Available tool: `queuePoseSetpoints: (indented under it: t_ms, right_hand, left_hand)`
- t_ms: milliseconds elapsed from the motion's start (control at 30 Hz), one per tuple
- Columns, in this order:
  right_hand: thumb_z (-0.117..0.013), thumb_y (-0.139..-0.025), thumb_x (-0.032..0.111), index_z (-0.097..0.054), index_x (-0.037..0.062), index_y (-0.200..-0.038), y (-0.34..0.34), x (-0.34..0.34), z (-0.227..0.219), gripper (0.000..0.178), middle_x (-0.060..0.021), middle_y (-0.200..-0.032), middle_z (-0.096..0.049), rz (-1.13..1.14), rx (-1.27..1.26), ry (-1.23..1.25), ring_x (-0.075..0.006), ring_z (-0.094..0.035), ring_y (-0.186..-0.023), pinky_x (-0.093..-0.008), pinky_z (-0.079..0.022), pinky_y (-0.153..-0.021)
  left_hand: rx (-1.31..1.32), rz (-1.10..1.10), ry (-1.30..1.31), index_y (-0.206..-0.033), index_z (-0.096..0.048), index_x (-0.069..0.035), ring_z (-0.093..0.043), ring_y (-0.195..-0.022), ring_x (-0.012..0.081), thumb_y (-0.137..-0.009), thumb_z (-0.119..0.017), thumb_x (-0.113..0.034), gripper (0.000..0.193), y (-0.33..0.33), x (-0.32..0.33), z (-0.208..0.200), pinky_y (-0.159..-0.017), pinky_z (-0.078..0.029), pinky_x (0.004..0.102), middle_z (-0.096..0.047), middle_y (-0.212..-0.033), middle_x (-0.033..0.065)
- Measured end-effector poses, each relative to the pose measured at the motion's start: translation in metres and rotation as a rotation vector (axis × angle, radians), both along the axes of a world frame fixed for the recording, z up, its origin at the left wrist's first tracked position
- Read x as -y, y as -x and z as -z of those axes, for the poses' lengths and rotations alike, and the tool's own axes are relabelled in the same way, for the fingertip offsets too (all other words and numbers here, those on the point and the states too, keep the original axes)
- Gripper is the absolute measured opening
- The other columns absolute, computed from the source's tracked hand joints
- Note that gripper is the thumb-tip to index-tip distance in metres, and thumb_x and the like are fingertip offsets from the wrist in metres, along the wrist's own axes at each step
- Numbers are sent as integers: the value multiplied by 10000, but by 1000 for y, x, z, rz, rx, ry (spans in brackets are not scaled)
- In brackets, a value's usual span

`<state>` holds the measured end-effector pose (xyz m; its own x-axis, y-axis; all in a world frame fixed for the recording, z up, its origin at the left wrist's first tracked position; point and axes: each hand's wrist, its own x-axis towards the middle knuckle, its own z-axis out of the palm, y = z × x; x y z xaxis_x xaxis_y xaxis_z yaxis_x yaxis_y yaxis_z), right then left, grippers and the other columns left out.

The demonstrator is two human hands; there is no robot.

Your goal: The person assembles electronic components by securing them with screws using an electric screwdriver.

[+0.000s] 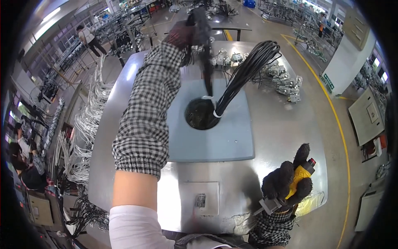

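My left hand (181, 36), in a dark glove and blurred by motion, is raised over the far part of the metal table. It grips a hanging bundle of black cables (206, 68), whose lower end reaches the round dark opening (202, 118) in a blue-grey panel (207, 145). A second black cable bundle (244, 72), bound with a white band, leans out of the same opening to the right. At the table's near right, my right hand (277, 181), in a dark glove, is closed around a yellow hand tool (297, 180) with a red end and a grey metal part.
Metal connector parts (286, 83) on the cable ends lie at the table's far right. White cables (89, 120) hang along its left side. A small recessed plate (200, 201) is set near the front edge. A person (87, 39) stands at far left; a white pillar (342, 62) rises right.
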<state>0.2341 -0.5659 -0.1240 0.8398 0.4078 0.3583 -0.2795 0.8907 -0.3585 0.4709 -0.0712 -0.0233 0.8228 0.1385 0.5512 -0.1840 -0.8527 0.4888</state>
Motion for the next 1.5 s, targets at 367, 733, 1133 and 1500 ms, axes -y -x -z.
queuePoseSetpoints:
  t_ms: [367, 733, 1133, 1500]
  right_hand:
    - [-589, -928, 223, -345, 112, -1496, -9, -11, -2, 629, -108, -846, -605, -5, 156, 105, -136, -530, -553, -313, -502, -489]
    - [-694, -846, 213, -369, 149, -1484, -10, -12, 6, 719, -148, -882, -646, -56, 53, 198, -207, -597, -604, -419, -545, -579]
    - [-638, -884, 211, -356, 134, -1491, -1, -21, 7, 674, -145, -972, -645, -123, 168, 216, -185, -592, -650, -389, -541, -598]
    - [-635, -903, 218, -353, 109, -1475, -3, -24, 5, 647, -129, -958, -648, -156, 168, 246, -177, -578, -691, -402, -534, -639]
  left_hand:
    - [388, -241, 688, -1033, -657, 1, -575, -567, 211, -937, -554, -260, 296, 207, 18, 36, -607, -496, 407, -663, -738, 78]
    - [-146, 183, 834, -1258, -593, 4, -647, -878, 147, -778, -807, -95, 535, 320, 107, 49, -796, -521, 296, -683, -1005, 54]
    - [-139, -87, 801, -956, -689, 45, -572, -544, 180, -840, -710, -425, 484, 217, 155, 62, -486, -479, 340, -710, -829, 123]
    - [-366, -104, -38, -1171, -646, 14, -662, -833, 314, -831, -682, -536, 647, 203, 130, 53, -758, -498, 449, -693, -969, 179]
